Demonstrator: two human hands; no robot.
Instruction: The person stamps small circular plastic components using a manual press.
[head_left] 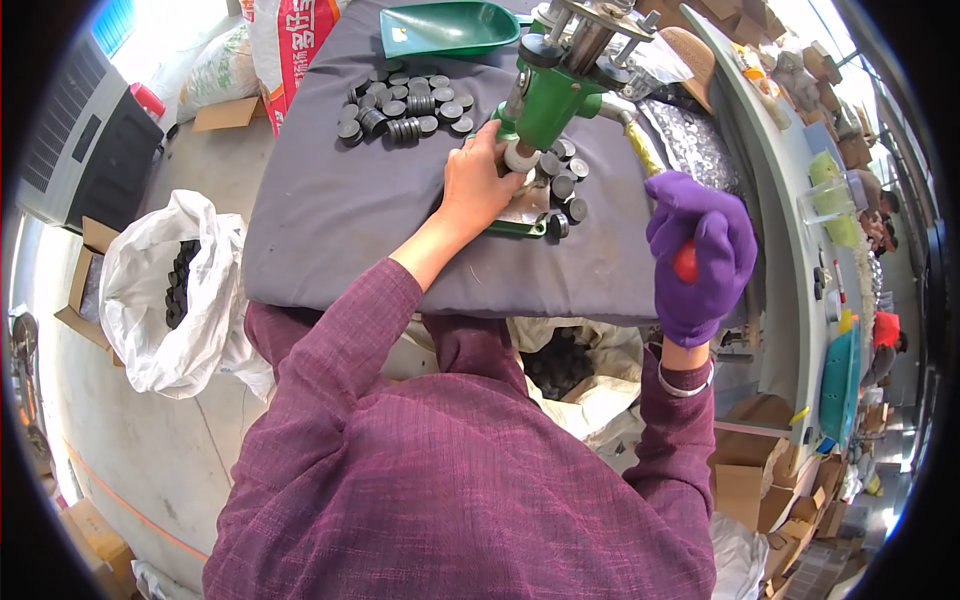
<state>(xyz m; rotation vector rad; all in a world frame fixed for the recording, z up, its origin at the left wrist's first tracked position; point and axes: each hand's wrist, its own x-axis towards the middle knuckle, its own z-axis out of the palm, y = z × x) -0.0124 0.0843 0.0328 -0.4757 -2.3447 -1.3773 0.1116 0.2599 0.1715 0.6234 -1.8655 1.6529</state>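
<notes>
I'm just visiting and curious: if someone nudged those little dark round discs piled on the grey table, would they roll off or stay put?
The dark discs look flat and short, so those lying on their faces would probably slide rather than roll. A few stand on edge in rows; those could roll if pushed. The grey table cover looks like soft cloth, which likely slows them. They seem rigid, not floppy.

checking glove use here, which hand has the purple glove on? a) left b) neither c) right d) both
c: the right hand wears a purple glove and grips the red knob of the press lever, while the left hand is bare at the base of the green press.
</notes>
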